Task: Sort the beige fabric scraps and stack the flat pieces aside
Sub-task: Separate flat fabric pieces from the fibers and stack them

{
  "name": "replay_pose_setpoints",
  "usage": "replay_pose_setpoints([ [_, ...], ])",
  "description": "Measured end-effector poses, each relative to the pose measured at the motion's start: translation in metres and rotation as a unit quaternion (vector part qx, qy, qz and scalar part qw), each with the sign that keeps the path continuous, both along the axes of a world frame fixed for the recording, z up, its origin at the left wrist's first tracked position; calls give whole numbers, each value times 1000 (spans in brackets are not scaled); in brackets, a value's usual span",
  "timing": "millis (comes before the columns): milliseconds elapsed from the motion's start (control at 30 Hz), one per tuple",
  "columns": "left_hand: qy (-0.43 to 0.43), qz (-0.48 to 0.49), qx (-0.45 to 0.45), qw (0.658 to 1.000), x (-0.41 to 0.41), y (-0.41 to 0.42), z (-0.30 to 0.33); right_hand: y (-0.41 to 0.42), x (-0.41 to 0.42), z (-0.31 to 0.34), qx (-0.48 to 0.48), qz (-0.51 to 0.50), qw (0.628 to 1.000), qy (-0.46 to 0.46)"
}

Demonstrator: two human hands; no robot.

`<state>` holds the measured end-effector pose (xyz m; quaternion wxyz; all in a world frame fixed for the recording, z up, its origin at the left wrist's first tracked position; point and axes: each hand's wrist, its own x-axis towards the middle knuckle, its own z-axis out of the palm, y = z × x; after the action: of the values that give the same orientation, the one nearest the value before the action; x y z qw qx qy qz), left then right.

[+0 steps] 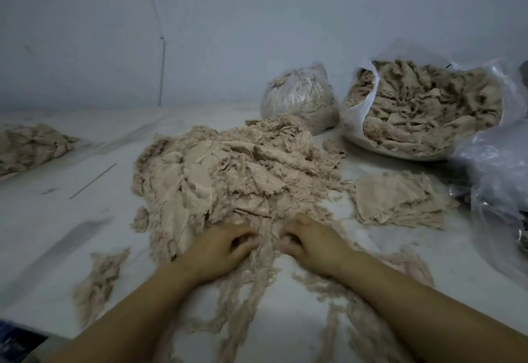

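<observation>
A big loose pile of beige fabric scraps [228,171] covers the middle of the white table [71,219]. At the pile's near edge my left hand [220,248] and my right hand [317,245] sit close together, fingers curled into the frayed scraps [265,237] between them. A low stack of flat beige pieces [400,199] lies to the right of the pile. Stringy frayed strips [251,299] trail from under my hands toward me.
At the back right stand an open plastic bag full of scraps [423,108] and a smaller closed bag [297,97]. Crumpled clear plastic [497,179] fills the right edge. Another scrap heap [31,145] lies far left, and a small clump [100,279] near left.
</observation>
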<state>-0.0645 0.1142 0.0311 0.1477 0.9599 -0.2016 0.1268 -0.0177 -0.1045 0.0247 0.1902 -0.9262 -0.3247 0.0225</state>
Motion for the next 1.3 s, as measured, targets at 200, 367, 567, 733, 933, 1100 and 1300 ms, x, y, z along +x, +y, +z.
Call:
replay_pose_setpoints([
  [200,-30,-20,28,999,21,-25,-23,-24,-8,8,131,85,986,-52],
  [367,43,23,-42,998,47,-26,-28,-61,-7,12,182,100,978,-6],
  [567,-53,1,-98,994,47,-46,-22,-50,8,10,104,-24,991,79],
  [733,-33,31,-141,989,52,-51,-25,-19,9,7,185,-60,981,-9],
  [933,26,105,-122,987,58,-38,-12,-45,1,18,308,-62,947,-63],
  [1100,-103,-2,4,995,53,-72,1,-44,2,12,385,-70,910,136],
  [1300,68,20,-182,981,65,-49,-12,-51,7,15,577,-70,787,205],
])
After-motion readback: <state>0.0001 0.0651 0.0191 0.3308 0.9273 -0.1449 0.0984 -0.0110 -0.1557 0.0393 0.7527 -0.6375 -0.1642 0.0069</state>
